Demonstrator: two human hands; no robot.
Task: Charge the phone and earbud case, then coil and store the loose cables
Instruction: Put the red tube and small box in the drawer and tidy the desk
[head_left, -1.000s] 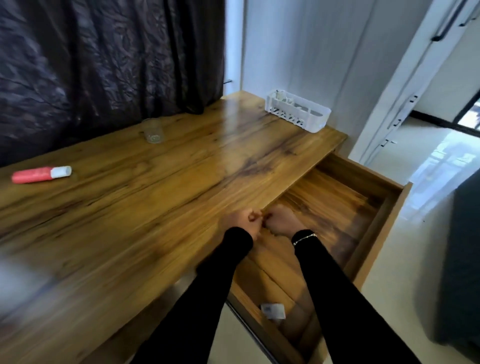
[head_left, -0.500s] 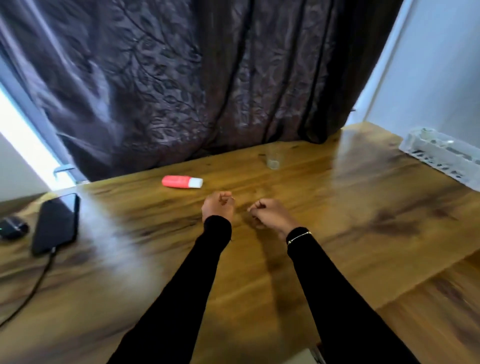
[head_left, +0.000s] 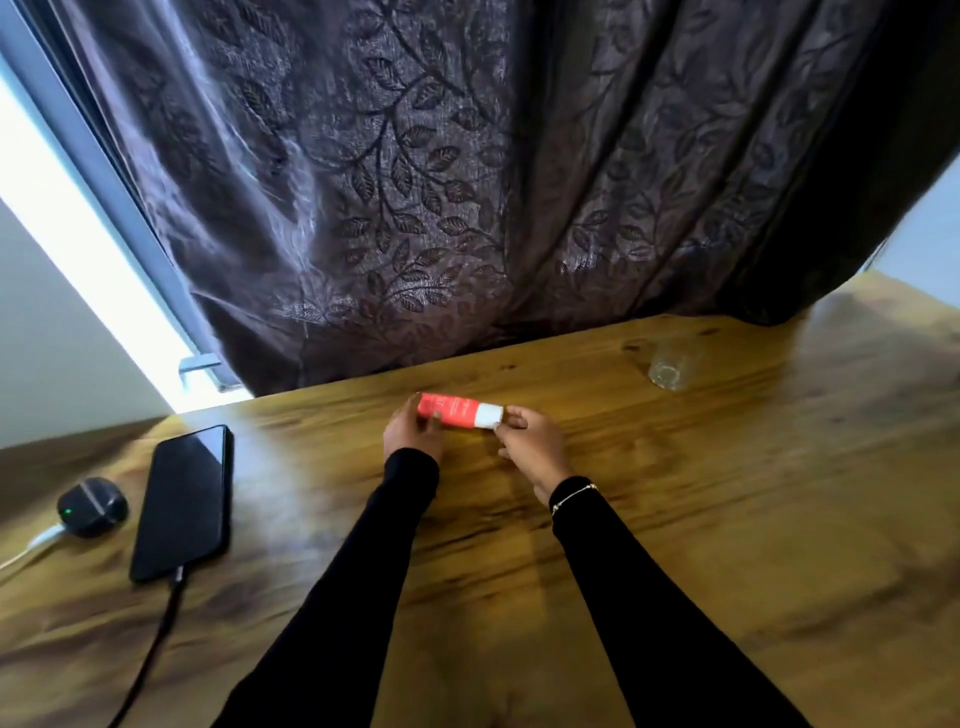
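A black phone (head_left: 184, 499) lies face up on the wooden desk (head_left: 727, 519) at the left, with a dark cable (head_left: 156, 639) plugged into its near end. Left of it sits a dark earbud case (head_left: 92, 506) showing a green light, with a white cable (head_left: 36, 543) in it. A red tube with a white cap (head_left: 460, 410) lies near the desk's back edge. My left hand (head_left: 413, 434) grips its red end. My right hand (head_left: 530, 447) pinches the white cap end.
A small clear glass (head_left: 670, 366) stands at the back right of the desk. A dark patterned curtain (head_left: 441, 182) hangs right behind the desk. A bright window strip (head_left: 78, 244) shows at the left.
My view swung left from the open drawer to the desk's left side. Both hands moved up from the drawer, across the desk, and took hold of the red tube.
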